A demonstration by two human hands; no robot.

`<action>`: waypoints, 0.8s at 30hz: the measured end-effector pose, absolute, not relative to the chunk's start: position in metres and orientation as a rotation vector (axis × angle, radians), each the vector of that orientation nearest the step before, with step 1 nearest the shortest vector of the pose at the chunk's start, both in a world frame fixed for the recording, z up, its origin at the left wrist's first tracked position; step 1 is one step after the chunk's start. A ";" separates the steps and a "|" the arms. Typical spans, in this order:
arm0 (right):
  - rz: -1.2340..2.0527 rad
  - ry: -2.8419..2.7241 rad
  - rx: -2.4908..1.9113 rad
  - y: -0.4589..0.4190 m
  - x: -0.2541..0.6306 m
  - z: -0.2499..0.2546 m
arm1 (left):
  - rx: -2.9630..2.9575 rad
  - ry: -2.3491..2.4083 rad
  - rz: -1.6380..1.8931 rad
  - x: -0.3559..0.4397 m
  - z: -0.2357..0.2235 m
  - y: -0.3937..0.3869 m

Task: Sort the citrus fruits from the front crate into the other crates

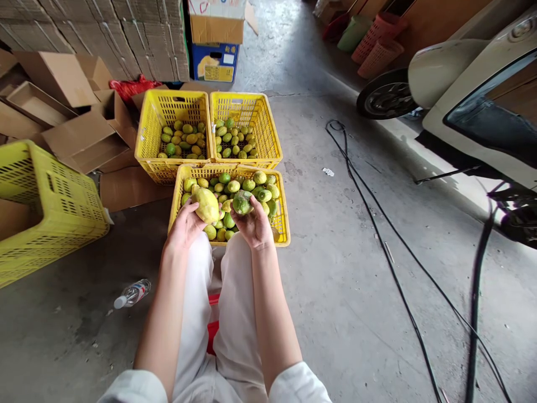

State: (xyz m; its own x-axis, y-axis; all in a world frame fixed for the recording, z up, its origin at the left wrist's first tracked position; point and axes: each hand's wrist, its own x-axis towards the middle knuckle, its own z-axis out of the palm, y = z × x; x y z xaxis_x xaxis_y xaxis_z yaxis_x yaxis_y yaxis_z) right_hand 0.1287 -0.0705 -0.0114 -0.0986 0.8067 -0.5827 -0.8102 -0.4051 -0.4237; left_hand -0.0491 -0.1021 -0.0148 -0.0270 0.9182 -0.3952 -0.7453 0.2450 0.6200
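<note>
My left hand [187, 225] is closed round a large yellow lemon [205, 205], held above the nearest yellow crate [286, 226]. Beside it my right hand [254, 225] grips a dark green lemon [242, 202] with a pale greyish patch on top. Yellow and green lemons fill much of the near crate beneath both hands. Behind it, side by side, stand a back left crate [145, 131] and a back right crate [271, 126], each with yellow-green fruit on its bottom. My palms are partly hidden by the fruit.
A yellow-green crate [62, 207] stands at left before open cardboard boxes [84, 140]. On the floor lie a plastic bottle [133, 293] and black cables [377, 235]. A white scooter [470, 95] is at right. A blue carton [215, 62] stands behind the crates.
</note>
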 end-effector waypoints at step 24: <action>1.778 -0.035 -0.946 -0.073 0.133 -0.006 | 0.187 0.917 1.370 -0.049 -0.030 -0.100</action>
